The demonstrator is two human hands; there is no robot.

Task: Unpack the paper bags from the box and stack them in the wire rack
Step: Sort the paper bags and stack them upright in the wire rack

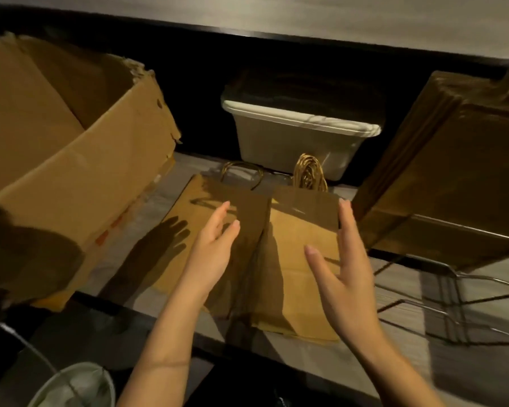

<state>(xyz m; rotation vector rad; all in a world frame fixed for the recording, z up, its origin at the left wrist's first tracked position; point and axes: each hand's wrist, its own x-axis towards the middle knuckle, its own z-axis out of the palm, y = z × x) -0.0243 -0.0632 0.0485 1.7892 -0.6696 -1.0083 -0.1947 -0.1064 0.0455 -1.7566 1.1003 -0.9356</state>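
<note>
A stack of flat brown paper bags (300, 227) with twisted handles lies on the counter in the middle of the head view. To its left lies another flat paper bag (188, 207), partly underneath. My left hand (212, 251) hovers over the left edge of the stack with straight fingers, holding nothing. My right hand (344, 265) is spread beside the stack's right edge, fingertips near its top corner. The open cardboard box (71, 160) stands at the left. At the right, the wire rack (453, 286) holds a thick upright stack of bags (453, 171).
A grey plastic tub (297, 136) sits at the back under a dark shelf. A pale round container (74, 386) and a cable are at the bottom left. The counter's dark front edge (159, 312) runs below the bags.
</note>
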